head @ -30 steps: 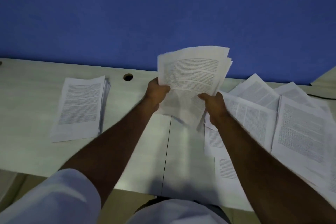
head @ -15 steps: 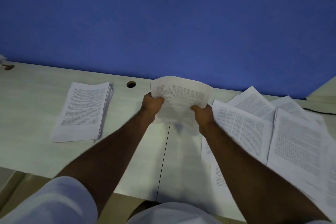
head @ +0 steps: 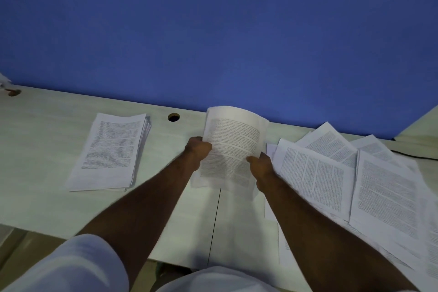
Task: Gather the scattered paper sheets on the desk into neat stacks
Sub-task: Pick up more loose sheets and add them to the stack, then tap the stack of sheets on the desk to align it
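**Bundle held over desk, slip risk at tapping**

On the left of the desk (head: 42, 149) lay a finished stack (head: 111, 152), edges slightly fanned on its right side. Beside it, a cable hole (head: 173, 117). At centre, the left hand (head: 198, 149) gripped the left edge of a bundle of sheets (head: 233, 147), fingers curled round it; the right hand (head: 260, 165) pinched the lower right edge. The bundle stood nearly upright, top curling back, bottom at or near the desk; contact unclear. Likely risks: the loose curl could let inner sheets slide out, and uneven grip could skew the edges. To the right, scattered sheets (head: 379, 185) overlapped, some near the desk's front edge, so a sleeve or arm could knock them off.
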